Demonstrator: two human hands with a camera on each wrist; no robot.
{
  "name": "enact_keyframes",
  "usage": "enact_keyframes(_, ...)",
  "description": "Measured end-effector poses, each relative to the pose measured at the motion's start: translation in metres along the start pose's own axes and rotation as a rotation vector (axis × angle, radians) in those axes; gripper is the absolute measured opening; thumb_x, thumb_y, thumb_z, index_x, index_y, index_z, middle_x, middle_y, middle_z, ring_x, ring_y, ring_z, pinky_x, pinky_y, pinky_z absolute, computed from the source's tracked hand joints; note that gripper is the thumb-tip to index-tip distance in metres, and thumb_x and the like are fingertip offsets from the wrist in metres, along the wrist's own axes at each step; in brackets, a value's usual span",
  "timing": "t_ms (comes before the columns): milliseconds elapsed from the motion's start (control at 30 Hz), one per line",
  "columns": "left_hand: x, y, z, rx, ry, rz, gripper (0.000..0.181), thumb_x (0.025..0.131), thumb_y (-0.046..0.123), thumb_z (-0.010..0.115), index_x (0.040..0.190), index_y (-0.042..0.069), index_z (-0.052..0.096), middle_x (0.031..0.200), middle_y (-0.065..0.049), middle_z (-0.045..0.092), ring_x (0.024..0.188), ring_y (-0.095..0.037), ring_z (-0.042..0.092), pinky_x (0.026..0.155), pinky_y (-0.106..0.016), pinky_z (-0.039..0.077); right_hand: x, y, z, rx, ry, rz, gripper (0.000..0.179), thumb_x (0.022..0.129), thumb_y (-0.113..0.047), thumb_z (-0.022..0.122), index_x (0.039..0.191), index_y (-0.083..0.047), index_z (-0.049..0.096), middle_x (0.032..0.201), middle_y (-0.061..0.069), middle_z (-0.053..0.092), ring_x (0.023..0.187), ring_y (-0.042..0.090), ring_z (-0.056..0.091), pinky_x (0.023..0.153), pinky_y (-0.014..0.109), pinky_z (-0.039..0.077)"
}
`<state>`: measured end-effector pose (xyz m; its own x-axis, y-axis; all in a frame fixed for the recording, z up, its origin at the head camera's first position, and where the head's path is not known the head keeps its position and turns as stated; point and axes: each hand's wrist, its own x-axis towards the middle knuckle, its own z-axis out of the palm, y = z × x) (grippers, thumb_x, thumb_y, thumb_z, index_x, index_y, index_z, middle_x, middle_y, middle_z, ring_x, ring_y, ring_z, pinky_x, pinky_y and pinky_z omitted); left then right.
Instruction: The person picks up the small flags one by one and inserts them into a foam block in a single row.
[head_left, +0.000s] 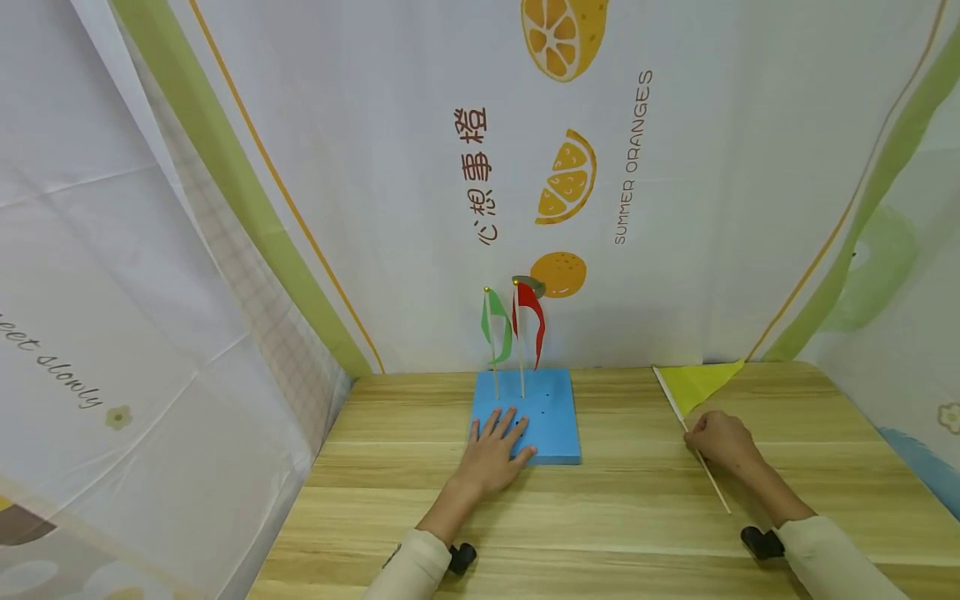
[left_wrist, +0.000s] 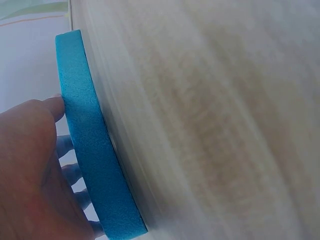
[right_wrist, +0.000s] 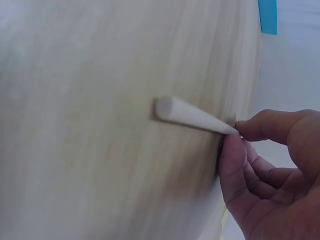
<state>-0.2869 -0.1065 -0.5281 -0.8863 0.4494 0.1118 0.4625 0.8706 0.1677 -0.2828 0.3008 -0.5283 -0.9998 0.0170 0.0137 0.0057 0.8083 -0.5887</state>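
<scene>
In the head view my left hand (head_left: 491, 454) rests with fingers spread on the front left part of a blue foam block (head_left: 555, 433). A green pennant flag (head_left: 499, 325) and a red pennant flag (head_left: 530, 304) stand upright in the block's back part, each on a thin stick with a gold tip. Small dark holes dot the block's top. Off to the right, my right hand (head_left: 723, 442) pinches the stick of a yellow pennant flag (head_left: 693, 385) between thumb and fingers. That stick (right_wrist: 195, 115) lies low over the wood in the right wrist view.
Under everything is a wood-grain table (head_left: 622, 517). A white curtain (head_left: 405, 208) printed with oranges hangs along its back edge, and more cloth hangs at both sides. Black wrist-worn devices (head_left: 462, 558) sit at both cuffs.
</scene>
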Motion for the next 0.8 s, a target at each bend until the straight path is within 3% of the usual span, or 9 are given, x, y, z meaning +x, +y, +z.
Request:
enact_keyframes(233,0.0008,0.0003,-0.0003,-0.003,-0.003,-0.005,0.063,0.101,0.057,0.037,0.155,0.024,0.033,0.164,-0.004,0.024,0.152,-0.033,0.019,0.119,-0.064,0.017,0.0027,-0.003,-0.0014,0.0,-0.014,0.019,0.037,0.085,-0.02,0.062,0.051,-0.017,0.046,0.044,-0.007,0.043,0.042,0.011,0.043,0.042,0.025,0.035)
enact_keyframes(533,0.0004,-0.0016,0.0019,0.006,-0.007,0.001,0.064,0.101,0.059,0.034,0.155,0.025,0.032,0.164,-0.004,0.023,0.152,-0.033,0.018,0.119,-0.064,0.017,0.0017,-0.0083,-0.0055,0.027,-0.082,0.032,0.034,0.084,-0.018,0.062,0.051,-0.008,0.057,0.046,-0.001,0.056,0.044,0.015,0.055,0.044,0.027,0.043)
enact_keyframes(800,0.0006,-0.0006,0.0014,0.012,-0.022,-0.003,0.064,0.102,0.06,0.031,0.156,0.027,0.029,0.165,-0.002,0.021,0.153,-0.031,0.016,0.12,-0.062,0.016,0.0027,-0.0099,-0.0062,0.084,-0.087,0.044,0.033,0.081,-0.013,0.06,0.049,-0.008,0.055,0.044,-0.002,0.053,0.044,0.015,0.052,0.045,0.027,0.044)
